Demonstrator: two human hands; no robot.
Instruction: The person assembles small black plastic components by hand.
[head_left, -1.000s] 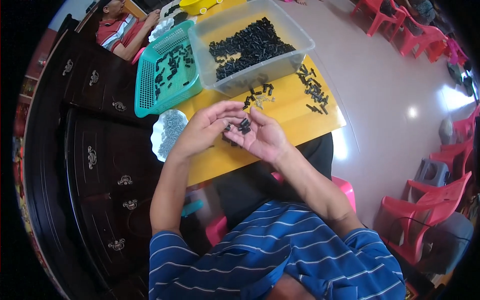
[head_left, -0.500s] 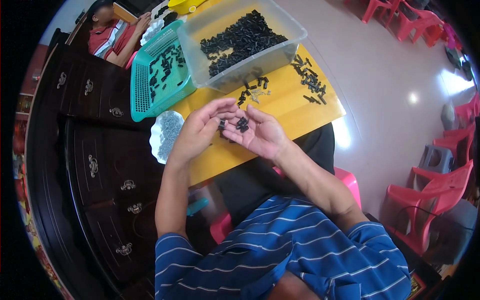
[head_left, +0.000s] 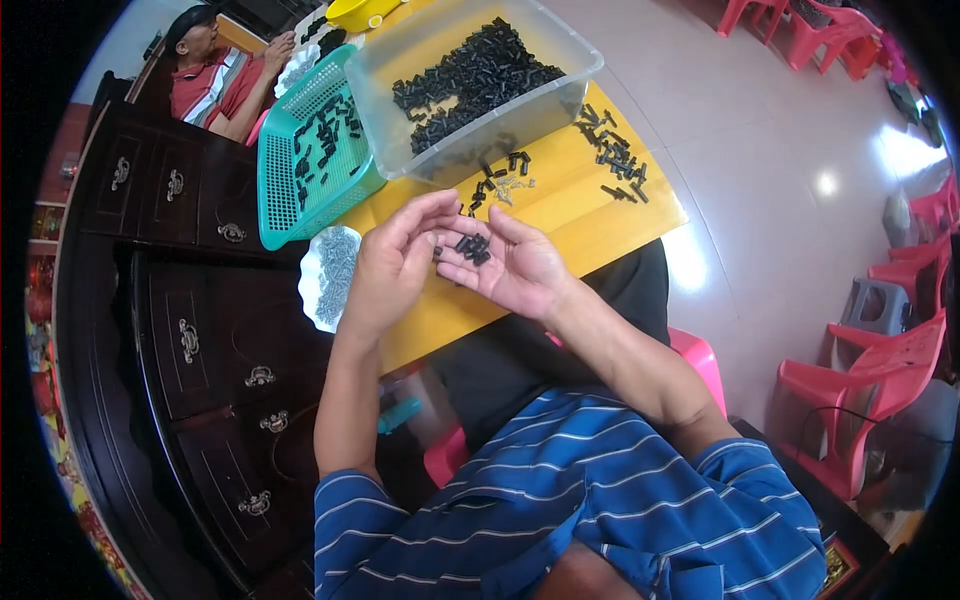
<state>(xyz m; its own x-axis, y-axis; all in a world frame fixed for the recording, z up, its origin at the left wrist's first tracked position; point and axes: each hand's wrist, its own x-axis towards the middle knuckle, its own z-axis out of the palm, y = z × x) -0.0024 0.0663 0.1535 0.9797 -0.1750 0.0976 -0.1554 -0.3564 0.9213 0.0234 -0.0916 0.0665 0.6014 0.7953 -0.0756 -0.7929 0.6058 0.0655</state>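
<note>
Several small black plastic pieces (head_left: 473, 249) lie in the cupped palm of my right hand (head_left: 525, 268), which faces up above the near part of the yellow table. My left hand (head_left: 393, 262) curves in from the left, its fingers bent beside the right fingertips. At its thumb tip is one small black piece (head_left: 438, 253), which the hand seems to pinch. Just beyond the hands, more black pieces (head_left: 488, 186) lie loose on the table beside a little heap of small, light metal-looking parts (head_left: 508, 188).
A translucent bin (head_left: 480, 140) of black pieces stands at the back, beside a green basket (head_left: 272, 190). A white scalloped dish (head_left: 312, 285) holds grey screw-like parts. Longer black pieces (head_left: 620, 155) lie at the table's right. A person (head_left: 215, 85) sits at the far left.
More black pieces now lie in my right palm, and fewer show at the left thumb. Both hands stay nearly in place; the view has shifted slightly.
</note>
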